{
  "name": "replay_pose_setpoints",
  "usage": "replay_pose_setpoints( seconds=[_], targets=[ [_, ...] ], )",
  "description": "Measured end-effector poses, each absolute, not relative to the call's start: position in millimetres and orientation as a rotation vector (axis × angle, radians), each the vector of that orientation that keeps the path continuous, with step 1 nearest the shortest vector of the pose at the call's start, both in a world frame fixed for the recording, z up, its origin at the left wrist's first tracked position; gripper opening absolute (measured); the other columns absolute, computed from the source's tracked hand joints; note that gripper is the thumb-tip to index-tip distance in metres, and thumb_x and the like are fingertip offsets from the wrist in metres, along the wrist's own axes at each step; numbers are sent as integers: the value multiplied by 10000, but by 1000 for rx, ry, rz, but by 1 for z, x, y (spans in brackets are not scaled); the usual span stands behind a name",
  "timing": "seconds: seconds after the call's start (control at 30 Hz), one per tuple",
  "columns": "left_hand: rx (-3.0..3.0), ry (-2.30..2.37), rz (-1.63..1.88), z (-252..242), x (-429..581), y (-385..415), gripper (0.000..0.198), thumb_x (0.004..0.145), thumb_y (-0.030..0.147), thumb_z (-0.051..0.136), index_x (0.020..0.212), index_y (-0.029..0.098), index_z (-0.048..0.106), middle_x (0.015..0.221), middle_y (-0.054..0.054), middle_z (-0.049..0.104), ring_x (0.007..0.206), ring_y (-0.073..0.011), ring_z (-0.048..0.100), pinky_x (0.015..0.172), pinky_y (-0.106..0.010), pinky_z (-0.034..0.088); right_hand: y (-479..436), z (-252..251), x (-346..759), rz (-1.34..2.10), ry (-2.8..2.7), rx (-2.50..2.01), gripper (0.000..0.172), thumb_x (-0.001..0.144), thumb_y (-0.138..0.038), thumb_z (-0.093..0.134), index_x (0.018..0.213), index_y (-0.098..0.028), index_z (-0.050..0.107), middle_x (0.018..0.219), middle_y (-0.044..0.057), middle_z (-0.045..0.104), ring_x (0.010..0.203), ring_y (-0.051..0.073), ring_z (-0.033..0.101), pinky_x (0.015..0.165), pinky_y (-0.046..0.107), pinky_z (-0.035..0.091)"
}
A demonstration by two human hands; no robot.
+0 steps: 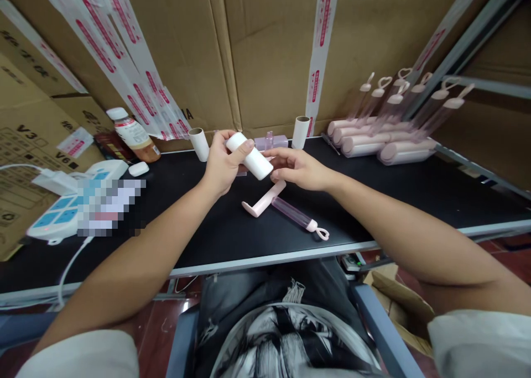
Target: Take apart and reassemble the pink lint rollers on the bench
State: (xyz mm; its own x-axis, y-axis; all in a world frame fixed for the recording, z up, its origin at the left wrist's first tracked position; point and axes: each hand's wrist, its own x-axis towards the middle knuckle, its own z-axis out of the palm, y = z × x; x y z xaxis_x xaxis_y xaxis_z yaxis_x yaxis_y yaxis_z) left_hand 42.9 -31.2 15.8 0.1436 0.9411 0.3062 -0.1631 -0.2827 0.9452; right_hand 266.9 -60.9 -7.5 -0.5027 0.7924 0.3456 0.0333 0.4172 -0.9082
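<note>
Table edge runs well apart from white roll

1. The left hand covers part of the white roll, and some of its fingers are hidden behind it.
2. Whether the right hand's fingertips touch the roll cannot be told.
3. Toward the far edge of the black surface, a clear purplish piece is partly hidden; its full shape is unclear.
4. Near the surface's left end, pixel blocks mask a flat thing.
5. By the far left corner, a white-capped bottle partly blocks a dark item.
6. Along the far edge, right of middle, the pink cases overlap too much to count surely.
7. The picture's edges crop both sleeves.
</note>
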Motion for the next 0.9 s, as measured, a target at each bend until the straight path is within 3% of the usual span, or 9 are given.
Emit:
replay_pose_setpoints(
  seconds=[0.2,0.33,0.5,0.67,0.9],
  targets=[
    [1317,802,1425,14,45,-32,821,635,663,985,1085,265,426,1011,8,680,892,-213,777,601,-275,637,-72,-7,255,1238,-1704,-621,458,943,-371,794,1343,-162,712,975,36,740,834,156,672,781,305,591],
    [1391,835,1428,14,42,-33,875,596,746,974,1068,264,416,995,8,667,864,-228,778,564,-288,625,-74,-4,254,1223,-1694,-624,437,931,-380,797,1303,-155,763,976,41,739,850,161,652,769,302,588],
    [1554,878,1415,14,35,-30,905,598,816,940,1037,270,367,923,18,622,681,-166,691,499,-263,544,-78,2,254,1212,-1622,-712,420,843,-359,824,1225,-186,820,1010,35,768,878,177,657,785,323,622],
    [1646,863,1417,14,33,-31,906,632,844,904,1020,277,313,866,41,546,629,-125,636,483,-217,448,-78,6,256,1132,-1612,-760,392,805,-333,817,1173,-199,843,1084,42,809,909,190,694,835,349,637],
    [1676,890,1471,14,36,-40,947,602,854,916,1037,286,295,924,42,556,602,-101,606,478,-222,445,-72,-1,257,1198,-1461,-803,441,806,-271,806,1242,-202,795,1046,30,796,890,172,755,885,359,666]
  ],
)
